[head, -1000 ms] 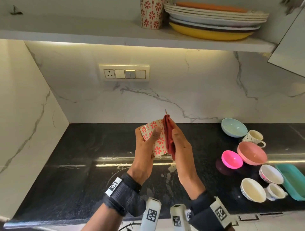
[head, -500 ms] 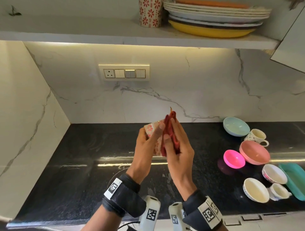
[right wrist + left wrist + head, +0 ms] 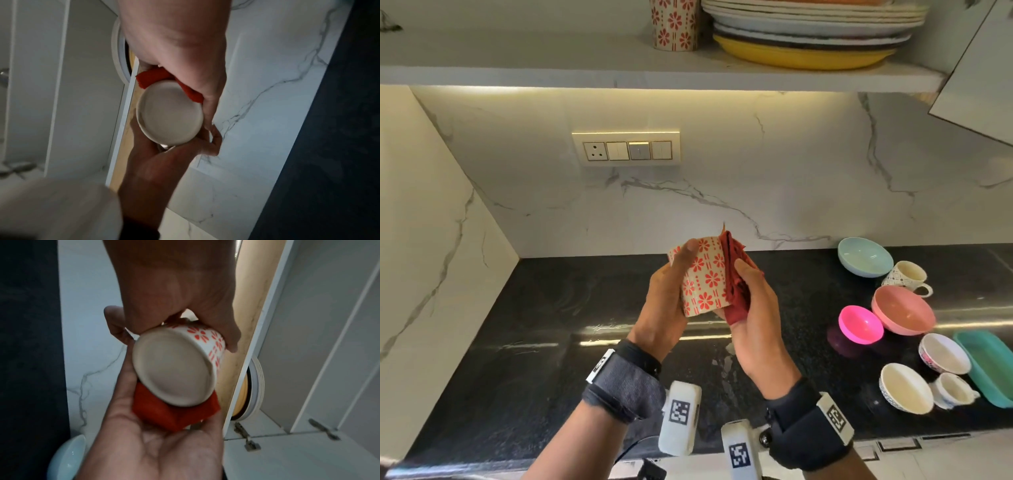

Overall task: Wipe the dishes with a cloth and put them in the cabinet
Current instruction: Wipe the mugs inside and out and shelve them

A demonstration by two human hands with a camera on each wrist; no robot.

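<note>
White marble wall [image 3: 756, 171] lit from beneath shelf [image 3: 517, 68], black countertop [image 3: 551, 325].

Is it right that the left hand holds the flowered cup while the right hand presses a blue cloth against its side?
Not quite: the cloth is red, not blue, as the head view shows. The left hand does hold the flowered cup, and the right hand presses the cloth against its side.

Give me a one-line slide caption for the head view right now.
Left hand grips a flowered cup while the right hand presses a red cloth against its side, above the black counter.
</note>
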